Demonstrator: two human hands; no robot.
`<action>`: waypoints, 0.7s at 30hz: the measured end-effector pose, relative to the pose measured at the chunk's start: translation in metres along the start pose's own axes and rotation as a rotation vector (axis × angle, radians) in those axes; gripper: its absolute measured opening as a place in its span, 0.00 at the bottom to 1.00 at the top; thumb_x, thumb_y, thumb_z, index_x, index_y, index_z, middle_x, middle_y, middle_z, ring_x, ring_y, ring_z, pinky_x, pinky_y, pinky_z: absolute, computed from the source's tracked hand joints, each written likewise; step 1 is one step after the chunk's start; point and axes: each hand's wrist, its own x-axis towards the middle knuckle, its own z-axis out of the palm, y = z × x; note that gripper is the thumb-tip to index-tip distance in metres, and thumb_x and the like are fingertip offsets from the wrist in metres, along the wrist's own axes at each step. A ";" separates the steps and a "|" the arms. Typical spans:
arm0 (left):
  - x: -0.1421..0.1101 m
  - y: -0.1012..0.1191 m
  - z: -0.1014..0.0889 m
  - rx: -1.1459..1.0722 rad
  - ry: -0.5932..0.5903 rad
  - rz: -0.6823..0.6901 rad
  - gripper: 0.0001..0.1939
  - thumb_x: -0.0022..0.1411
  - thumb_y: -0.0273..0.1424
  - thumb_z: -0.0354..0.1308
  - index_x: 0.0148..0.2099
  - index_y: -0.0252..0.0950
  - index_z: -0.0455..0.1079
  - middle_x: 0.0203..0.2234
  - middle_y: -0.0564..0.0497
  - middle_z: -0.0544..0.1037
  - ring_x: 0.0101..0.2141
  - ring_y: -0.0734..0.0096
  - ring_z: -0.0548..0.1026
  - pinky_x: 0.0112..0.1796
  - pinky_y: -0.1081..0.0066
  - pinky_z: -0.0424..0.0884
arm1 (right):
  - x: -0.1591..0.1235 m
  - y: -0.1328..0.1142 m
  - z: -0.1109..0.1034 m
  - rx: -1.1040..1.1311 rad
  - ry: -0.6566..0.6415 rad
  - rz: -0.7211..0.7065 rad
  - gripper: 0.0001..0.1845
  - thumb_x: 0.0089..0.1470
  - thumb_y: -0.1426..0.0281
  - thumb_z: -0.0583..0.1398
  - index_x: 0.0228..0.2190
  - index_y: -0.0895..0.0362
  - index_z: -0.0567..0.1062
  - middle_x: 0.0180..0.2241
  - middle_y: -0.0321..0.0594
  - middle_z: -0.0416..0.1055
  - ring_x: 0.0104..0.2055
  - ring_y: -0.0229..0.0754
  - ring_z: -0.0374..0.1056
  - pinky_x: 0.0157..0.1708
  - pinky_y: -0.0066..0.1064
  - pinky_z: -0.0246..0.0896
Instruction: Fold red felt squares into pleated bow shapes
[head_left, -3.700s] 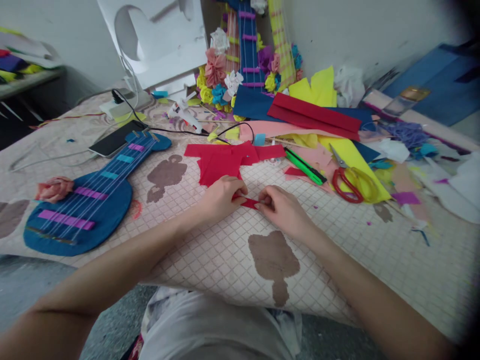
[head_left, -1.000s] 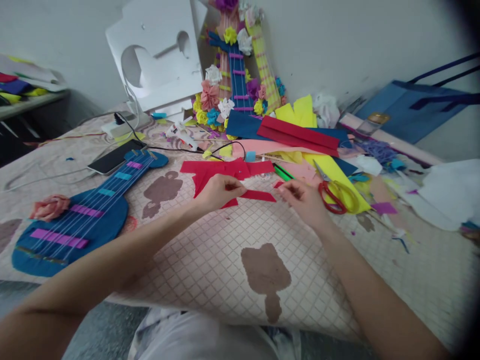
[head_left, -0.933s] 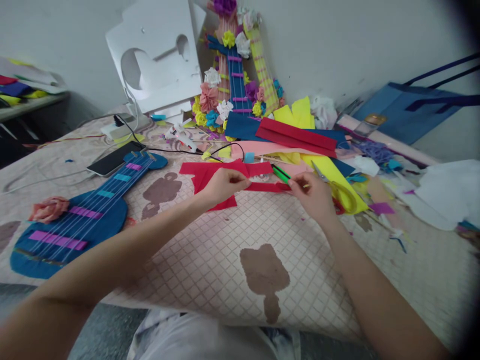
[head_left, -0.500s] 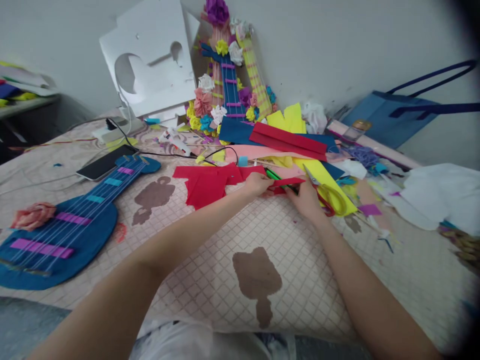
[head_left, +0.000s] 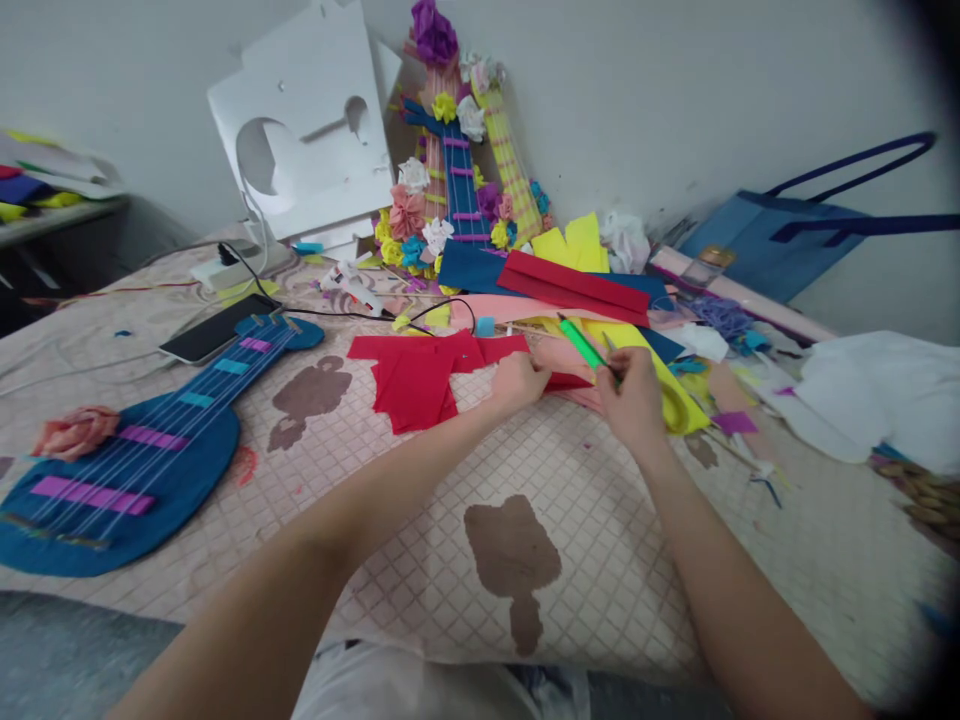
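Note:
My left hand (head_left: 520, 380) is closed at the end of a red crepe paper strip (head_left: 568, 381), its thumb and fingers pressed together. A slim green pen (head_left: 582, 343) with a dark tip is gripped in my right hand (head_left: 631, 388), tilted up and to the left above the strip. Several red paper pieces (head_left: 415, 384) lie overlapped just left of my left hand. Behind my right hand rests yellow paper (head_left: 679, 405); a scissor blade (head_left: 609, 342) shows there, the rest of the scissors mostly hidden.
At left lies a blue paper guitar (head_left: 180, 430) beside a phone (head_left: 217, 328). A white glue gun (head_left: 358, 290) and its cable sit farther back. Folded red paper (head_left: 574, 285) lies behind my hands. Decorated guitars (head_left: 465, 190) and a cut white foam board (head_left: 300, 120) lean on the wall.
My right hand has lifted the green pen away from the red strip, and the pen now points up to the left. My left hand stays nearly in place at the strip.

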 end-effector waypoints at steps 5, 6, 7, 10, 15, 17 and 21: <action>-0.006 0.007 0.000 0.274 0.062 0.094 0.10 0.59 0.29 0.51 0.38 0.30 0.72 0.32 0.40 0.78 0.37 0.57 0.77 0.38 0.64 0.73 | -0.018 -0.006 0.020 -0.280 -0.192 -0.098 0.08 0.50 0.72 0.53 0.36 0.57 0.63 0.35 0.52 0.66 0.41 0.56 0.62 0.41 0.48 0.59; -0.007 0.007 0.001 0.324 0.064 0.113 0.11 0.60 0.29 0.51 0.39 0.30 0.72 0.34 0.39 0.77 0.38 0.56 0.77 0.38 0.63 0.73 | -0.020 -0.005 0.021 -0.303 -0.215 -0.097 0.08 0.50 0.72 0.53 0.35 0.58 0.64 0.34 0.53 0.66 0.41 0.57 0.62 0.40 0.49 0.59; -0.007 0.007 0.002 0.374 0.069 0.133 0.11 0.60 0.29 0.51 0.41 0.29 0.72 0.36 0.37 0.77 0.39 0.55 0.77 0.38 0.62 0.72 | -0.022 -0.005 0.022 -0.312 -0.229 -0.095 0.08 0.50 0.71 0.54 0.35 0.58 0.64 0.33 0.52 0.66 0.40 0.57 0.63 0.40 0.49 0.59; -0.011 0.005 0.002 0.512 0.099 0.203 0.15 0.61 0.26 0.50 0.50 0.28 0.68 0.44 0.34 0.72 0.43 0.52 0.75 0.41 0.59 0.71 | -0.024 -0.002 0.020 -0.324 -0.252 -0.094 0.08 0.51 0.70 0.55 0.36 0.58 0.65 0.33 0.51 0.67 0.39 0.56 0.63 0.39 0.47 0.59; -0.037 0.001 -0.011 0.668 0.146 0.283 0.18 0.63 0.23 0.47 0.55 0.32 0.62 0.46 0.37 0.70 0.44 0.54 0.74 0.43 0.59 0.70 | -0.019 -0.007 0.015 -0.309 -0.213 -0.128 0.08 0.52 0.67 0.56 0.35 0.57 0.66 0.35 0.51 0.67 0.43 0.56 0.63 0.40 0.46 0.60; -0.056 -0.002 -0.024 0.765 0.117 0.351 0.16 0.64 0.28 0.49 0.53 0.31 0.63 0.45 0.38 0.71 0.42 0.55 0.75 0.39 0.62 0.71 | -0.018 -0.016 0.013 -0.224 -0.140 -0.172 0.07 0.54 0.66 0.56 0.34 0.56 0.66 0.36 0.50 0.66 0.44 0.56 0.62 0.42 0.46 0.60; -0.096 -0.016 -0.063 0.872 -0.019 0.392 0.11 0.63 0.33 0.50 0.44 0.32 0.68 0.36 0.42 0.76 0.36 0.56 0.76 0.32 0.65 0.70 | -0.026 -0.045 0.009 0.110 -0.169 -0.226 0.05 0.57 0.68 0.53 0.36 0.54 0.67 0.36 0.43 0.67 0.32 0.43 0.66 0.34 0.36 0.63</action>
